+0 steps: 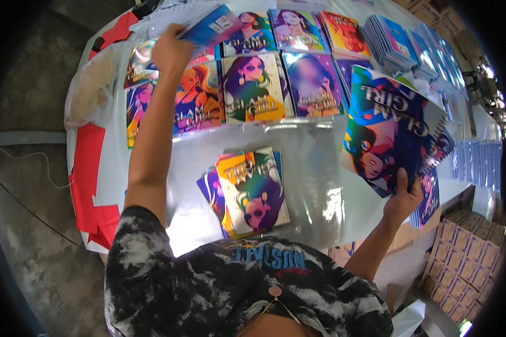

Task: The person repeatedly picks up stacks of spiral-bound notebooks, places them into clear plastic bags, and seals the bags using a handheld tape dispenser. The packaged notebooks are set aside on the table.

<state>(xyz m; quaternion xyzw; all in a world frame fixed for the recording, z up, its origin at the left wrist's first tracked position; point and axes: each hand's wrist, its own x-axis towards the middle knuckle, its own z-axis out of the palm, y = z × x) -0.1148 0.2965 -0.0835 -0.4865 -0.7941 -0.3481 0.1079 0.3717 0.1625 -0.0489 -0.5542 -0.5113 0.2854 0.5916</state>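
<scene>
My left hand is stretched to the far left of the table, its fingers closed on the edge of a notebook with its blue back cover up. That notebook is tilted above the far row of stacks. On the right, my right hand grips a spiral notebook by its lower edge, held up with a dark, colourful illustrated cover showing. Between my arms lies a loosely fanned pile of notebooks, a white and purple cover on top. Beyond it, illustrated notebooks stand in two rows of stacks.
Tall stacks of blue-backed notebooks fill the far right, with more stacks along the right edge. Red sheets and a clear plastic bag lie at the left edge. Brown cartons are piled at lower right.
</scene>
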